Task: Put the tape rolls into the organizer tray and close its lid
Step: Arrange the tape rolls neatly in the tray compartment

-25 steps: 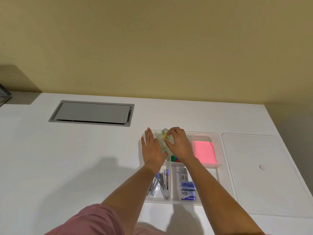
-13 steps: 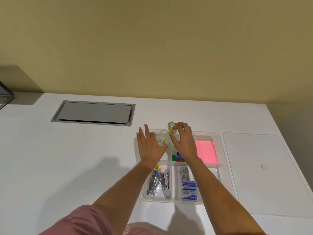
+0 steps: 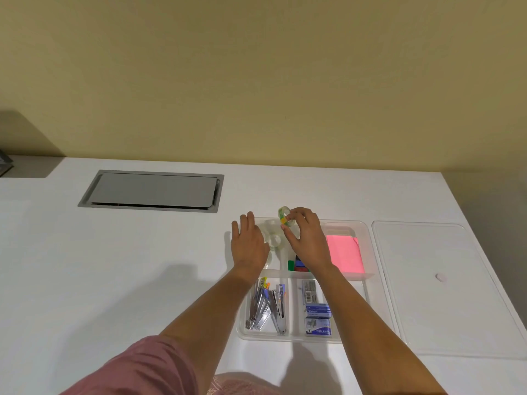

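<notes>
Clear tape roll [image 3: 285, 216], green and yellow inside, is pinched on edge by the right hand [image 3: 307, 240] above the tray [image 3: 367, 246]; the left hand [image 3: 248, 245] lies flat, fingers straight.

Office, most likely: white desk [image 3: 114, 266] with flush grey cable hatch [image 3: 151, 191], organizer tray [image 3: 369, 260] holding staplers [image 3: 269, 306], staple boxes [image 3: 318, 320], pink sticky notes [image 3: 343, 253]; plain beige wall [image 3: 256, 81].

One green-and-yellow clear tape roll [image 3: 284, 214]; seemingly two colourless tape rolls [image 3: 274, 240]; one clear plastic organizer tray [image 3: 366, 246]; one flat clear lid [image 3: 427, 280]; two blue staple boxes [image 3: 318, 310]; one pink notepad [image 3: 343, 252].
</notes>
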{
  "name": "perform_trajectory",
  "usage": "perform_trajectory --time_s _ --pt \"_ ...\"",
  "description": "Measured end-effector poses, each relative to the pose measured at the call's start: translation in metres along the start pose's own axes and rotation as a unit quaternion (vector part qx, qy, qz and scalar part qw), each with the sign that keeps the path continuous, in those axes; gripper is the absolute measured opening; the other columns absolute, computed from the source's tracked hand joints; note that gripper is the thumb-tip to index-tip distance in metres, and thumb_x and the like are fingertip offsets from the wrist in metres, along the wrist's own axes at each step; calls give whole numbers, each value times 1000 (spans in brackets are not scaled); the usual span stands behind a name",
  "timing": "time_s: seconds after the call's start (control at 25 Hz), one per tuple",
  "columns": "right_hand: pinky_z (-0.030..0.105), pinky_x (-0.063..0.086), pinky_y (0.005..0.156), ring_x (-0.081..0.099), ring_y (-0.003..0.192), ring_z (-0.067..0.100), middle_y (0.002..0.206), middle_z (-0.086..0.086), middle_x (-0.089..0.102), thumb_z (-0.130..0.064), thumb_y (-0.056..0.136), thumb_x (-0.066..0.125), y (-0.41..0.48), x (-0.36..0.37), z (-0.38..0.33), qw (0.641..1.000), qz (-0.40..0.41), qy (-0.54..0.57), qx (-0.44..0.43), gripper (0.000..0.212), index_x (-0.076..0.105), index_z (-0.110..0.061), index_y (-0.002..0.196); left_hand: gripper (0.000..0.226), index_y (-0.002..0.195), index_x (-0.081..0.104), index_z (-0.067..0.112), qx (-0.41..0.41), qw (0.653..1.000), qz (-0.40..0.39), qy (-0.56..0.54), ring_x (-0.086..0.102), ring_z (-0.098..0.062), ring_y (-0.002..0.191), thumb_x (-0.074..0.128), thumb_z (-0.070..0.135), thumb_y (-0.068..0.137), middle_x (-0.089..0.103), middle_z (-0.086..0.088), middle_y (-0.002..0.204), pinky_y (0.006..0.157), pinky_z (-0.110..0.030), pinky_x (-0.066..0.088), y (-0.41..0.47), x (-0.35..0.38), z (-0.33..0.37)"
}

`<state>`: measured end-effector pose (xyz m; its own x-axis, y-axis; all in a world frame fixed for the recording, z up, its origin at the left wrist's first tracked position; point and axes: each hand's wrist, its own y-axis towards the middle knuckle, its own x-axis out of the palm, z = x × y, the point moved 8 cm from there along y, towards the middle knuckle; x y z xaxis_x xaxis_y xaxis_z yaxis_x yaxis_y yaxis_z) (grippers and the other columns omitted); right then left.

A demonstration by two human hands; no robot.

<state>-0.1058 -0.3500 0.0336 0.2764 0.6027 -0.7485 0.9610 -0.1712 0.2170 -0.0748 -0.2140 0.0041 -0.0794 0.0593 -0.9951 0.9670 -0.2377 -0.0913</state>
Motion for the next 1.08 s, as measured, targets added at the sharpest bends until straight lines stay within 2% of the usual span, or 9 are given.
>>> perform_trajectory --time_s 0.16,0.32,0.48,0.56,0.68,0.8,0.88,1.08 --pt "24 44 87 53 115 23 123 6 59 -21 90 64 -2 4 -2 1000 -15 -14 -5 20 65 -10 107 50 129 50 9 12 1000 -5 4 19 -25 142 42 46 96 22 -9 154 118 -44 12 2 -2 0" --pt "35 49 97 53 121 24 130 7 59 -20 89 65 -3 10 -7 998 -43 -24 -24 19 67 -9 105 56 127 49 11 23 999 20 -42 24 -25 139 44 54 92 29 -8 150 117 -44 12 -10 -2 -5" --pt "32 41 105 48 129 24 141 7 52 -20 88 67 -3 14 -6 998 -63 -12 -6 19 64 -7 102 59 127 54 15 23 999 2 -43 12 -26 147 46 59 89 19 -7 158 120 -46 2 -24 4 -6" --pt "31 42 103 50 128 24 140 7 53 -20 87 68 -5 14 -6 997 -71 -14 -3 19 63 -7 100 60 128 54 17 31 999 -6 -27 7 -26 148 46 61 88 13 -6 161 120 -47 -3 -25 3 -5" --pt "24 42 89 55 118 25 129 8 58 -16 84 70 -8 14 -9 996 -83 -10 -10 19 61 -6 98 65 133 50 18 33 999 -22 3 3 -29 149 46 63 86 9 -8 161 119 -50 -7 -25 1 -3" --pt "23 39 81 57 109 26 117 7 60 -13 82 69 -11 13 -10 996 -92 5 6 26 57 -7 105 62 135 46 20 40 999 -31 21 -1 -30 149 47 61 88 6 -10 161 118 -51 -9 -25 1 0" --pt "24 39 80 56 107 25 116 6 60 -13 83 69 -11 11 -10 995 -96 5 19 34 54 -9 113 55 130 52 23 60 997 -34 38 -4 -30 149 49 58 88 3 -9 162 118 -52 -9 -24 0 4" --pt "31 41 102 48 125 23 136 7 52 -14 86 67 -11 14 -11 986 -160 -48 12 59 42 -17 140 52 122 63 22 91 990 -54 91 -9 -32 148 49 58 88 -3 -10 161 116 -53 -15 -21 0 10"
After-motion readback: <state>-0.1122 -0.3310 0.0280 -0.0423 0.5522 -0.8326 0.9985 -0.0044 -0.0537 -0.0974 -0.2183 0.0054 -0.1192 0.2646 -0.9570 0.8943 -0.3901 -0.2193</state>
